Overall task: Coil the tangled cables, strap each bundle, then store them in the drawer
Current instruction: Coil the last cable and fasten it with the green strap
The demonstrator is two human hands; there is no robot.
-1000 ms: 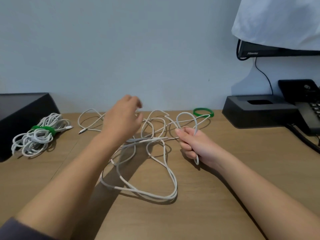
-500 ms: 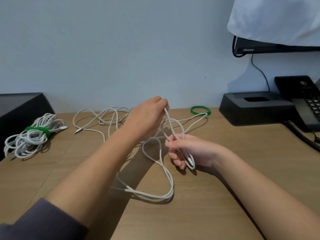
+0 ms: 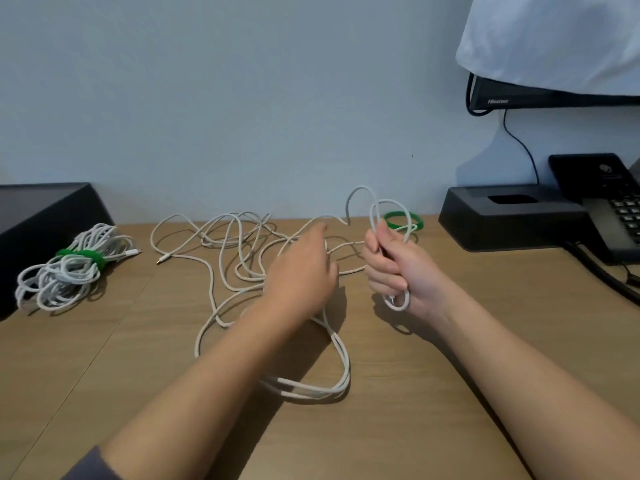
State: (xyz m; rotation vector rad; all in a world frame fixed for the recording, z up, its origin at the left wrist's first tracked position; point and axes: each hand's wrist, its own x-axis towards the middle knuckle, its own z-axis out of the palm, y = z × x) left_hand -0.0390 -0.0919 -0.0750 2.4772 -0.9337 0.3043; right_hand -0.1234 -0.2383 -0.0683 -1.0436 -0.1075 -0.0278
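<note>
The loose cable (image 3: 313,393) is spread in a tangle over the middle of the wooden desk (image 3: 433,393), from the wall side to the near side. One of its connectors (image 3: 161,261) is seen lying on the desk at the left of the tangle.

The right hand (image 3: 398,271) is raised a little over the desk, and its fingers (image 3: 375,249) are curled tightly round a few loops of the cable. The loops come out above the fist and a short loop hangs out under it. From the upper loops a strand is led in an arc to the left, toward the left hand (image 3: 301,271).

The left hand is held over the tangle with its back to the camera, and the fingers are stretched forward and only lightly bent. The strand passes at its fingertips, but it cannot be told if it is pinched.

A finished bundle (image 3: 62,277), bound by a green strap (image 3: 83,256), is placed at the left, just beside a black box (image 3: 41,216). A second green strap (image 3: 403,220) is lying near the wall, behind the right hand. A black base (image 3: 512,220) and a phone (image 3: 613,216) are seen at the right.
</note>
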